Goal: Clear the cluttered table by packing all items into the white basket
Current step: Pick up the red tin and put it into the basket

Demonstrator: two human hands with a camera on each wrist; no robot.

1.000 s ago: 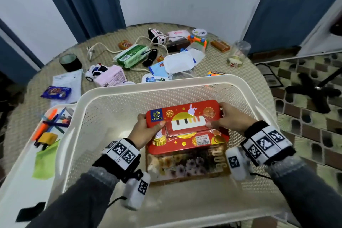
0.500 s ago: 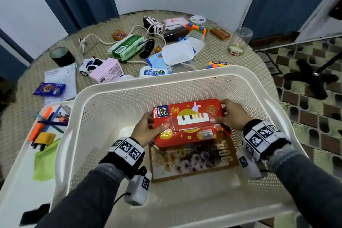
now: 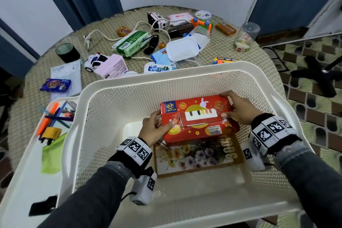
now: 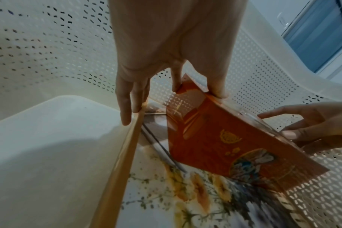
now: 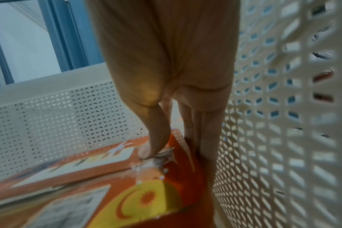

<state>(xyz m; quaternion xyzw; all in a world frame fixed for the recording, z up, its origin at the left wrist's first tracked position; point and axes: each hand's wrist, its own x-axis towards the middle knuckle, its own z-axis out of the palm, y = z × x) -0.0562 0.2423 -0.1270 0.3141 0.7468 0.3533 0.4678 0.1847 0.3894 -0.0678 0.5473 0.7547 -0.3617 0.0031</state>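
Nearest in the white basket (image 3: 185,77) lies a flat flowered box (image 3: 194,155), flush on the basket floor toward the right wall; it looks stiff and thin, a sound base for stacking. Resting partly on its far half is the red box (image 3: 196,116), tilted with its near edge down on the flowered lid, and both hands are on it. The left hand (image 3: 153,131) pinches the left end, thumb on the top face and fingers curled round the end and underside, as the left wrist view shows; the right hand (image 3: 238,111) grips the right end the same way, thumb (image 5: 152,138) pressed on the top by a crinkled bit of clear wrap and the other fingers down the side against the basket wall. I judge the red box to be light cardboard, rigid but easy to dent, with a glossy, slightly slippery skin; the short ends are the sensible place to hold it, since there is little room for fingers on the right. Beyond the basket the round table (image 3: 46,66) is crowded; a pink carton (image 3: 112,66), a toy car (image 3: 94,61), a green pack (image 3: 131,42), a white lid (image 3: 182,48) and a plastic cup (image 3: 246,37) wait, all small enough for one hand.
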